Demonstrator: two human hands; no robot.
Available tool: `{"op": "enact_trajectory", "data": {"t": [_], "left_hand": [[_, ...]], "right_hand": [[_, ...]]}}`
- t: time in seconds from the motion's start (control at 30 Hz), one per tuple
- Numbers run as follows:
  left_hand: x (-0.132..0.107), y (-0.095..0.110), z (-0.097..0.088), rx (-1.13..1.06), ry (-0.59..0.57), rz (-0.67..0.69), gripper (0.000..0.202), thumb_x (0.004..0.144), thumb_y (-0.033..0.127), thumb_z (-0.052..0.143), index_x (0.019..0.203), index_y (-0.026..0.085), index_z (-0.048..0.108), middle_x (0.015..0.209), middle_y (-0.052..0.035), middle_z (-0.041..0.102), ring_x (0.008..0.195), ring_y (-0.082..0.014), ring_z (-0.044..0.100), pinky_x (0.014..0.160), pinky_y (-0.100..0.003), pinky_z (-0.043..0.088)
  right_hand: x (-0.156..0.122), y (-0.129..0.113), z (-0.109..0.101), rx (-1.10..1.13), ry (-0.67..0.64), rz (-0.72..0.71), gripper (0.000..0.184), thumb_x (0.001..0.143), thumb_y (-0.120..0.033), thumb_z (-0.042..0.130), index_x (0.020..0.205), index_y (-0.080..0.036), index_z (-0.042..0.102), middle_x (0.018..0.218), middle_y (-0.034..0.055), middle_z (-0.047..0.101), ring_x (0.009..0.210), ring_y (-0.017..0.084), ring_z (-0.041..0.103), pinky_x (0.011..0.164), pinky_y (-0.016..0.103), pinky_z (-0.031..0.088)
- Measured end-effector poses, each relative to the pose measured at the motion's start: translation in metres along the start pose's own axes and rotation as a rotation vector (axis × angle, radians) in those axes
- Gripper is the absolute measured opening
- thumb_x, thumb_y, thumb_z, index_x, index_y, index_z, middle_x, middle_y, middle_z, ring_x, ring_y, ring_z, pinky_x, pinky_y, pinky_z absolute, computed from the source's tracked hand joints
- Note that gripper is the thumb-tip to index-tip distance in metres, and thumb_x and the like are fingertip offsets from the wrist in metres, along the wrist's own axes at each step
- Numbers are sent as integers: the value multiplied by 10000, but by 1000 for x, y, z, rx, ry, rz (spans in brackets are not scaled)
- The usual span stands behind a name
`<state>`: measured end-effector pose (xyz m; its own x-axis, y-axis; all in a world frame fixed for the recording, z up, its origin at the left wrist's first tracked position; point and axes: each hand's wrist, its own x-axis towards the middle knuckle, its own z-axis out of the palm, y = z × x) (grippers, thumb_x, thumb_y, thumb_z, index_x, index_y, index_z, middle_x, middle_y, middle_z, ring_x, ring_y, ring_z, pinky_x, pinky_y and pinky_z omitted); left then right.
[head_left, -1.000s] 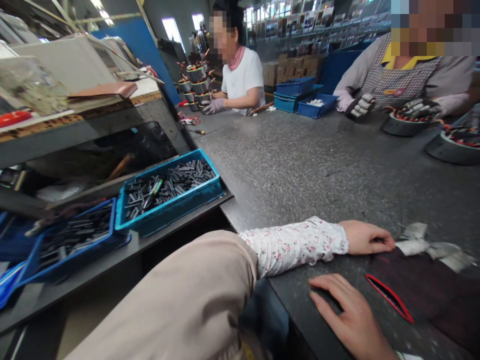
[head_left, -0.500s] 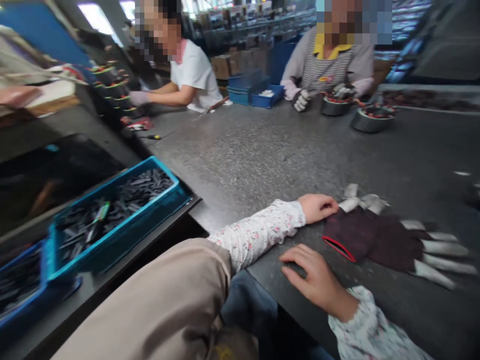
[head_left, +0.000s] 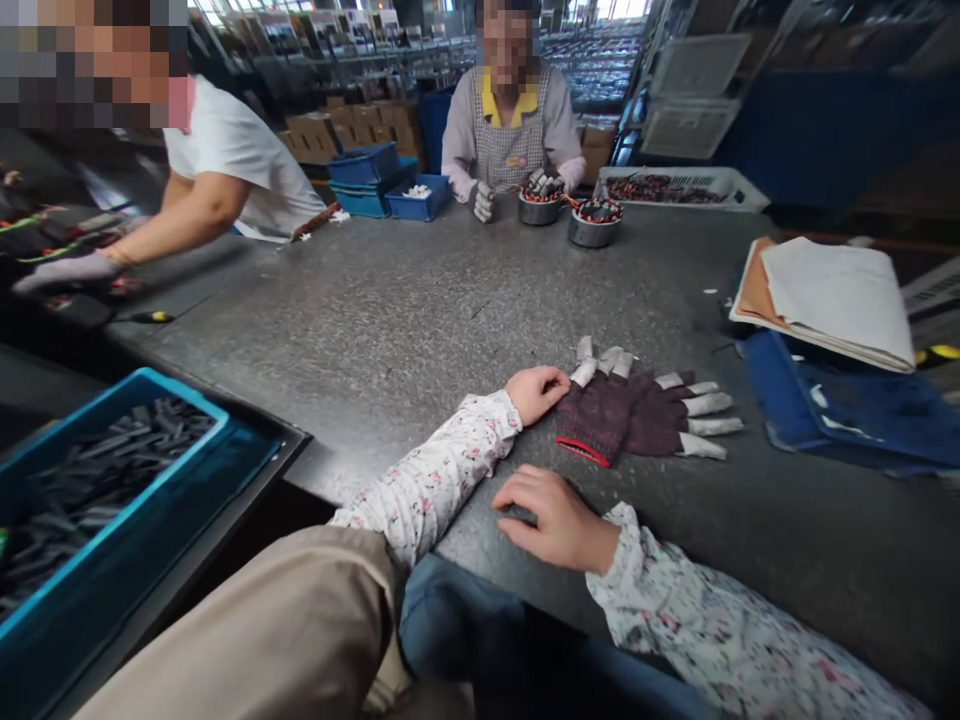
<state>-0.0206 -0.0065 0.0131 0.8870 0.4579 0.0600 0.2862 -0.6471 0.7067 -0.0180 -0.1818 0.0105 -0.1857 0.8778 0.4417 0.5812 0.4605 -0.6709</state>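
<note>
Have left hand (head_left: 538, 392) loosely curled at the edge of two gloves (head_left: 630, 410), cannot tell whether pinching any cloth, and right hand (head_left: 559, 520) half open and empty, nearer the body, both bare beyond two floral sleeve covers (head_left: 442, 470). Rest both forearms at one wide dark table (head_left: 375, 320). See two co-workers beyond: one straight across in a chequered apron (head_left: 499, 140), one to the left in a white shirt (head_left: 232, 150). Count one teal crate (head_left: 172, 530) at the near left, with black tube pieces (head_left: 112, 470) too many to number; one blue tray (head_left: 787, 400) at the right, beside one sheaf of papers (head_left: 832, 295); one white tray (head_left: 739, 190) at the far side; three small bins (head_left: 364, 163), two stacked. Find both gloves just right of the left hand, overlapping, maroon with pale fingertips. Note two wired rings (head_left: 595, 235) before the apron; lastly, one yellow-tipped tool (head_left: 160, 317) at far left
</note>
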Motion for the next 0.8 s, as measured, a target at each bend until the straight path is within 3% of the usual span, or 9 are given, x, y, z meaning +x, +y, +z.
{"op": "enact_trajectory", "data": {"t": [0.2,0.47,0.8], "left_hand": [[-1,5,-3,0,-18,-15,180,929,167,596,1051,122,721,989,-53,711,934,-150,648,909,-238,484],[-4,15,-6,21,-108,-10,256,983,227,572,1181,104,678,1156,-58,699,1073,-137,638,963,-205,459],[10,9,-4,-6,-240,-28,286,1014,255,525,1228,93,624,1221,-46,667,1120,-122,609,924,-191,434]], "right_hand": [[1,-1,-2,-7,2,9,58,854,-126,652,887,-173,643,838,33,707,795,207,626,720,320,472],[-2,-1,-3,20,-11,-17,98,932,-124,555,932,-195,622,830,17,673,778,200,623,685,303,473],[4,-2,-8,-62,19,-103,152,1049,-304,516,955,-259,627,823,-47,684,757,125,661,680,216,534]]}}
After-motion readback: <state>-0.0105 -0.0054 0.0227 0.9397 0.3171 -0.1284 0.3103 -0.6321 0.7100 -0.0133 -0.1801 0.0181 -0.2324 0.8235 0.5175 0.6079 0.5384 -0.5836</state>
